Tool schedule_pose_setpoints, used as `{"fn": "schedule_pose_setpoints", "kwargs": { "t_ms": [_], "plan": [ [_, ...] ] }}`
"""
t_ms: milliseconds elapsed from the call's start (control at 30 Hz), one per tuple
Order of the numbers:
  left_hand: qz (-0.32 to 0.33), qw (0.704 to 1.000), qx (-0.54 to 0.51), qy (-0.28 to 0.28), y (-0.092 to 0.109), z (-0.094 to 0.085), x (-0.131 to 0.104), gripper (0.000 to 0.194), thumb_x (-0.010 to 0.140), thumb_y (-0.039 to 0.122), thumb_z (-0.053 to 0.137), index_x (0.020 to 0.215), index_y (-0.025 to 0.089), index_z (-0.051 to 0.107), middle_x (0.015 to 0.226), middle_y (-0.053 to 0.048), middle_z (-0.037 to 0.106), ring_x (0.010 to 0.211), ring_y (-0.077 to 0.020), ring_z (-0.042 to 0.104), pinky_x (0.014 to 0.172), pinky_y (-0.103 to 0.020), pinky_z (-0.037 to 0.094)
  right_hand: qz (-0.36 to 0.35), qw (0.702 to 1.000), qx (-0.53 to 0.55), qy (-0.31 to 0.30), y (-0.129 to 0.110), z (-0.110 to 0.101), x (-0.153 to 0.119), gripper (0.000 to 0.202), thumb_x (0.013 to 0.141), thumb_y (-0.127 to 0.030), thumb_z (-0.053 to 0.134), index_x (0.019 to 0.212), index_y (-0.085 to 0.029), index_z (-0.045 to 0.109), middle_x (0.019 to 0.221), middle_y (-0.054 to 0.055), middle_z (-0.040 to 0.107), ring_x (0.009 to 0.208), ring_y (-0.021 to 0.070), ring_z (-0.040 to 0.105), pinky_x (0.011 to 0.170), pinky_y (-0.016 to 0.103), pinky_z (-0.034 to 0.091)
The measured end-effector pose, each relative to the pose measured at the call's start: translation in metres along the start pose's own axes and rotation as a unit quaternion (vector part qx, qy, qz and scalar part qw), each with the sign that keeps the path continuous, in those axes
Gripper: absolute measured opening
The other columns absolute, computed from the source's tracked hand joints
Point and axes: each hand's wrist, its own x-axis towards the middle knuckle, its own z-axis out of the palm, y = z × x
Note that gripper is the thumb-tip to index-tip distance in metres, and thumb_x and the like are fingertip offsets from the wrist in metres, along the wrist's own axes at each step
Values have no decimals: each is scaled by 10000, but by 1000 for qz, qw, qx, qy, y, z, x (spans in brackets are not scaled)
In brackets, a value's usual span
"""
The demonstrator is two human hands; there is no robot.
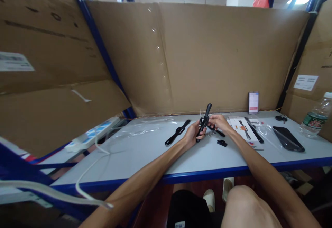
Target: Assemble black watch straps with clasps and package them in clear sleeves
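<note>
Currently gripped: black two-handled tool (204,121), tilted upright above the tabletop (145,158), grasped in the left hand (192,133).
Right hand (217,121): fingertips right at the tool's side; whether they pinch a part, I cannot tell.
Good handling: probably a firm left hold, light right fingertips, loose black piece (222,143) kept within reach.
Surface: pale, blue-edged, a second tool (177,133) lying leftward.
Room: cardboard panel (207,55) behind, blue post (97,37) leftward.

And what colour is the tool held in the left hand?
The tool in the left hand is black, seen best in the head view.
</note>
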Motion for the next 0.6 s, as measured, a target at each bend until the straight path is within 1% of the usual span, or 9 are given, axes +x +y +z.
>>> {"fn": "schedule_pose_setpoints", "kwargs": {
  "t_ms": [67, 167, 267, 333, 400, 467, 500, 533, 600],
  "plan": [
    [1, 1000, -6, 1, 0, 0, 0, 251, 980, 324, 338, 928, 153, 513, 632, -7, 461, 447, -81, 344, 341, -131, 181, -1, 1000, 3, 2, -1, -1, -1, 71, 767, -220, 607, 737, -167, 645, 644, -1, 641, 477, 92, 515, 377, 181, 316],
    [7, 1000, -15, -3, -1, 0, 1, 204, 960, 326, 401, 918, 158, 508, 637, -6, 467, 451, -78, 354, 344, -129, 196, -14, 1000, -11, 16, -2, 0, 0, 139, 787, -283, 591, 815, -169, 664, 675, 15, 659, 485, 111, 529, 387, 202, 323],
    [10, 1000, -15, -5, -3, -2, 2, 168, 933, 321, 457, 901, 163, 504, 637, -3, 469, 452, -79, 361, 343, -131, 198, -42, 996, -40, 69, -1, 1, 1, 174, 801, -313, 570, 844, -170, 659, 657, 8, 637, 485, 124, 514, 422, 226, 340],
    [11, 1000, -10, -1, -4, -3, 3, 156, 922, 312, 471, 875, 166, 494, 638, -5, 473, 453, -78, 366, 343, -132, 192, -89, 986, -69, 121, -1, 1, -1, 160, 810, -303, 570, 868, -181, 656, 648, -15, 605, 528, 125, 509, 494, 231, 371],
    [15, 1000, -5, 8, -4, -3, 3, 155, 915, 309, 478, 857, 166, 489, 638, -7, 479, 452, -77, 367, 344, -133, 190, -182, 959, -158, 146, -3, 1, -6, 163, 817, -282, 591, 926, -196, 677, 663, -27, 591, 587, 130, 513, 588, 240, 397],
    [18, 1000, 3, 17, -4, -2, 3, 157, 915, 309, 472, 866, 163, 499, 635, -8, 483, 450, -77, 371, 345, -133, 190, -280, 910, -279, 122, -5, 2, -12, 223, 824, -266, 634, 1030, -212, 699, 738, -14, 622, 646, 137, 533, 657, 252, 403],
    [18, 1000, 7, 22, -4, -2, 3, 160, 917, 307, 463, 874, 160, 507, 631, -8, 482, 448, -78, 372, 346, -133, 192, -310, 887, -328, 100, -7, 3, -16, 263, 831, -263, 653, 1087, -222, 698, 792, -2, 641, 670, 140, 545, 676, 257, 403],
    [18, 999, 12, 27, -3, -1, 3, 167, 921, 307, 453, 880, 157, 515, 627, -7, 481, 447, -78, 373, 347, -134, 194, -323, 871, -361, 81, -8, 5, -19, 297, 838, -262, 670, 1132, -232, 692, 848, 11, 658, 698, 144, 559, 689, 260, 402],
    [19, 999, 19, 36, -3, 1, 2, 184, 928, 311, 439, 873, 155, 521, 618, -5, 477, 441, -79, 368, 348, -137, 197, -323, 856, -398, 66, -10, 8, -23, 318, 854, -261, 684, 1172, -251, 682, 935, 27, 675, 758, 153, 589, 703, 263, 399]
  ]
}}
